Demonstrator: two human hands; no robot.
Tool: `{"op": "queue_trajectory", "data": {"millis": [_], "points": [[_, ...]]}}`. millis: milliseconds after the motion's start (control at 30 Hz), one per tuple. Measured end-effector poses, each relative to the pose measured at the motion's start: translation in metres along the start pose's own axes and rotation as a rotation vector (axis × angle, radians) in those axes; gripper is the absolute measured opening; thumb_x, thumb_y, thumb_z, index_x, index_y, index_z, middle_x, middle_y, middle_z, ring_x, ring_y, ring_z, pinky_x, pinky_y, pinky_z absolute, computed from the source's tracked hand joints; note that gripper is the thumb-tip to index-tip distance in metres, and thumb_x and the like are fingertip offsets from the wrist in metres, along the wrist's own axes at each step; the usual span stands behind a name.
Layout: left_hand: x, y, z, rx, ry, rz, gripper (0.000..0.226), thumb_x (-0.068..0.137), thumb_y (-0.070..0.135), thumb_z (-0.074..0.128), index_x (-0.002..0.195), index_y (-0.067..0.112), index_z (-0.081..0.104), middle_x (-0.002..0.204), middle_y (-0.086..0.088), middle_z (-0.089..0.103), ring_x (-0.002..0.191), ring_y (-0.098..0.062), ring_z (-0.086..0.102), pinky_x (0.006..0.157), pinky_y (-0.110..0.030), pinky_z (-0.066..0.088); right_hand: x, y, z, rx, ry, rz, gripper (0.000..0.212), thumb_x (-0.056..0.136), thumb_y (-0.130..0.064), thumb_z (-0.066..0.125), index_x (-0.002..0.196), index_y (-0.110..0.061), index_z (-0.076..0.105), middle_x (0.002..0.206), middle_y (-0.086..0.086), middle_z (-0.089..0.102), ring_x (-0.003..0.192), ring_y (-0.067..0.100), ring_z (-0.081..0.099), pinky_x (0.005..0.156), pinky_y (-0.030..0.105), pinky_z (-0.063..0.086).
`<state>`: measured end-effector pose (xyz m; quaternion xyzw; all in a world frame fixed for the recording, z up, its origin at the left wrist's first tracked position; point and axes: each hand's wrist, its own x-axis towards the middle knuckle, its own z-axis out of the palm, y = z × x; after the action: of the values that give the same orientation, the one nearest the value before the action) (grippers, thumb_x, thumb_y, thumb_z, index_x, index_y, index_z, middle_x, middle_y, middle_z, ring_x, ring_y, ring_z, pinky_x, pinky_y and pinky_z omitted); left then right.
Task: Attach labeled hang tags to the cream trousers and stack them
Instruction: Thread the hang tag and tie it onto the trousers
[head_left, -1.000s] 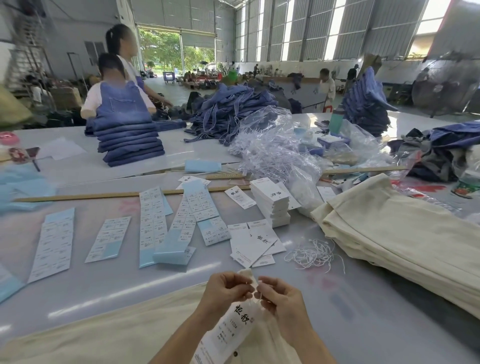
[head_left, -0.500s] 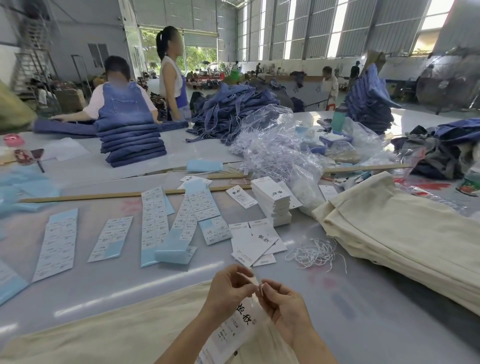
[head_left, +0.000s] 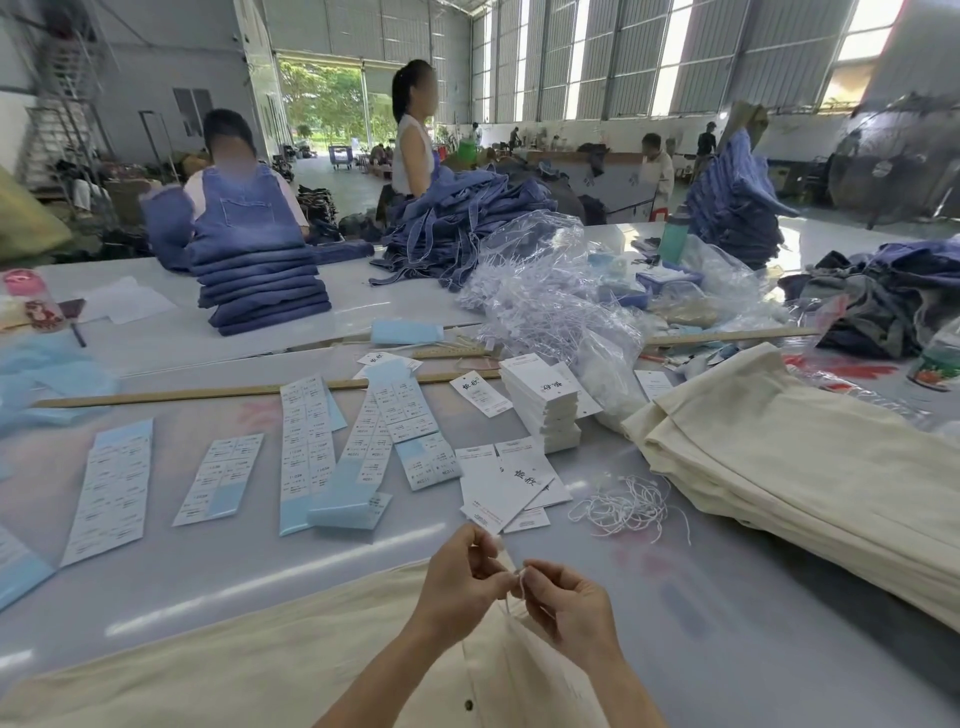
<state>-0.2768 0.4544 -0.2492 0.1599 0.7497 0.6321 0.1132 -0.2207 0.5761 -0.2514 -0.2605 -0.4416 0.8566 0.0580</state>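
L hand (head_left: 457, 582) + R hand (head_left: 569, 605): fingers curled, pinching white string (head_left: 519, 582) betw. them, over cream trousers (head_left: 291, 660) on tabletop (head_left: 753, 649) near edge. Folded cream stack (head_left: 810, 483) at right; hang tags (head_left: 543, 400) mid-tabletop.

Left hand (head_left: 457, 577): fingers curled, pinching a white string (head_left: 517, 584) above the cream trousers (head_left: 260, 670).
Right hand (head_left: 566, 605): just beside the left, pinching the same string at its fingertips.
Trousers in front: spread flat on the grey table (head_left: 727, 623), a dark button (head_left: 469, 705) showing.
Stack of cream trousers (head_left: 805, 478): folded, to the right.
Loose strings (head_left: 628, 506): a tangle between the stack and the loose hang tags (head_left: 506, 480).
Tag pile (head_left: 545, 402): neat white block behind those.
Sticker sheets (head_left: 306, 452): several white-and-blue strips at left.
Wooden ruler (head_left: 208, 393): lying behind the sheets.
Background: folded denim (head_left: 265, 291); two people beyond the table.
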Motion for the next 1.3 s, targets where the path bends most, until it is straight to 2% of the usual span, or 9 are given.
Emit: {"op": "queue_trajectory", "data": {"millis": [67, 233, 400, 533, 600, 767, 1000, 1133, 1300], "points": [[0.000, -0.002, 0.000, -0.008, -0.002, 0.000, 0.034, 0.072, -0.012, 0.070, 0.079, 0.006, 0.043, 0.069, -0.028, 0.064, 0.064, -0.025, 0.068, 0.060, -0.026, 0.049, -0.002, 0.001, 0.001, -0.022, 0.001, -0.035, 0.016, 0.083, 0.019, 0.052, 0.077, 0.008, 0.062, 0.050, 0.014, 0.062, 0.038, 0.013, 0.058, 0.038, 0.017, 0.046], [0.000, -0.005, 0.000, -0.017, 0.022, 0.001, 0.036, 0.070, -0.015, 0.069, 0.075, 0.007, 0.040, 0.055, -0.003, 0.061, 0.060, -0.024, 0.066, 0.059, -0.028, 0.050, -0.003, 0.007, 0.000, -0.174, 0.026, -0.191, 0.012, 0.079, 0.018, 0.059, 0.075, 0.009, 0.066, 0.056, 0.017, 0.063, 0.047, 0.014, 0.058, 0.048, 0.017, 0.047], [-0.002, -0.007, -0.001, -0.061, 0.040, 0.006, 0.039, 0.066, -0.015, 0.073, 0.075, 0.005, 0.041, 0.061, -0.017, 0.061, 0.058, -0.025, 0.062, 0.060, -0.032, 0.050, -0.004, 0.009, 0.000, -0.279, 0.023, -0.243, 0.014, 0.080, 0.016, 0.060, 0.074, 0.006, 0.067, 0.055, 0.010, 0.064, 0.044, 0.006, 0.053, 0.044, 0.015, 0.042], [-0.003, -0.009, -0.002, -0.019, 0.090, 0.028, 0.038, 0.061, -0.009, 0.078, 0.072, 0.006, 0.045, 0.070, -0.027, 0.063, 0.063, -0.025, 0.064, 0.062, -0.027, 0.051, -0.005, 0.012, 0.001, -0.234, 0.006, -0.155, 0.012, 0.082, 0.013, 0.059, 0.076, 0.005, 0.066, 0.059, 0.014, 0.061, 0.047, 0.011, 0.052, 0.046, 0.016, 0.042], [-0.002, -0.011, -0.002, -0.035, 0.106, 0.014, 0.039, 0.059, -0.009, 0.080, 0.070, 0.006, 0.046, 0.068, -0.024, 0.061, 0.059, -0.019, 0.061, 0.058, -0.022, 0.047, -0.005, 0.012, 0.002, -0.207, -0.002, -0.111, 0.012, 0.084, 0.013, 0.057, 0.078, 0.005, 0.064, 0.057, 0.014, 0.059, 0.044, 0.012, 0.048, 0.044, 0.016, 0.040], [-0.001, -0.015, -0.001, -0.131, 0.097, -0.030, 0.037, 0.059, -0.011, 0.081, 0.068, 0.004, 0.047, 0.064, -0.016, 0.058, 0.057, -0.020, 0.057, 0.059, -0.028, 0.049, -0.001, 0.010, 0.000, -0.172, -0.021, -0.024, 0.007, 0.085, 0.012, 0.056, 0.083, 0.007, 0.061, 0.061, 0.019, 0.059, 0.051, 0.020, 0.046, 0.050, 0.025, 0.039], [0.001, -0.020, 0.002, -0.221, 0.101, -0.084, 0.037, 0.059, -0.017, 0.077, 0.071, 0.002, 0.047, 0.064, -0.019, 0.056, 0.053, -0.019, 0.059, 0.055, -0.024, 0.051, 0.007, 0.015, 0.003, -0.148, 0.037, -0.020, 0.016, 0.085, 0.017, 0.052, 0.074, 0.007, 0.058, 0.055, 0.015, 0.053, 0.039, 0.015, 0.044, 0.039, 0.021, 0.038], [0.002, -0.026, 0.002, -0.216, 0.101, -0.104, 0.037, 0.059, -0.018, 0.076, 0.070, 0.002, 0.047, 0.062, -0.017, 0.057, 0.052, -0.019, 0.058, 0.055, -0.025, 0.050, 0.007, 0.021, 0.004, -0.183, 0.055, -0.025, 0.015, 0.086, 0.014, 0.052, 0.076, 0.005, 0.058, 0.062, 0.017, 0.051, 0.050, 0.019, 0.042, 0.050, 0.028, 0.033], [0.004, -0.026, 0.003, -0.215, 0.101, -0.140, 0.037, 0.062, -0.018, 0.075, 0.069, 0.003, 0.046, 0.060, -0.015, 0.055, 0.050, -0.018, 0.056, 0.052, -0.023, 0.049, 0.008, 0.025, 0.005, -0.248, 0.088, -0.062, 0.013, 0.086, 0.013, 0.053, 0.077, 0.005, 0.057, 0.052, 0.012, 0.050, 0.038, 0.014, 0.039, 0.042, 0.020, 0.030]]}}
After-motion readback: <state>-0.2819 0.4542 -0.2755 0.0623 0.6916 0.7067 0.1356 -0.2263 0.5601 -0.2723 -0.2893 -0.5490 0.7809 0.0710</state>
